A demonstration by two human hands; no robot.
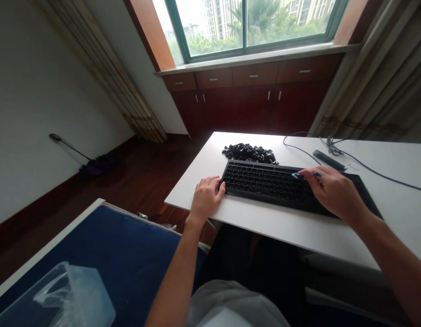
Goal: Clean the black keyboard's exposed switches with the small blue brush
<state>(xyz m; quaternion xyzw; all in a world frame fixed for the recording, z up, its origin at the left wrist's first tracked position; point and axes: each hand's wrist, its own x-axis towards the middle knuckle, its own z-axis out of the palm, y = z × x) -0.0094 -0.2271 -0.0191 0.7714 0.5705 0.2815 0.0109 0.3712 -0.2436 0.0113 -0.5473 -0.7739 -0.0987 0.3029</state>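
Note:
A black keyboard (265, 181) with its keycaps off lies on the white table, bare switch rows showing. At its left end, my left hand (208, 193) grips the corner, thumb by the front edge and fingers along the side. Over the right part of the board, my right hand (333, 188) is closed around a slim blue-and-white toothbrush (296, 175). The brush's pale head points left over the switches; most of its handle is hidden by my fingers. Just behind the keyboard sits a heap of loose black keycaps (249, 153).
On the white table (397, 204), a dark bar-shaped piece (329, 160) and a tangled black cable (377, 168) lie behind my right hand. A clear plastic container (90, 290) rests on a blue surface (135, 254) at lower left. Cabinets (237, 106) stand beneath the window.

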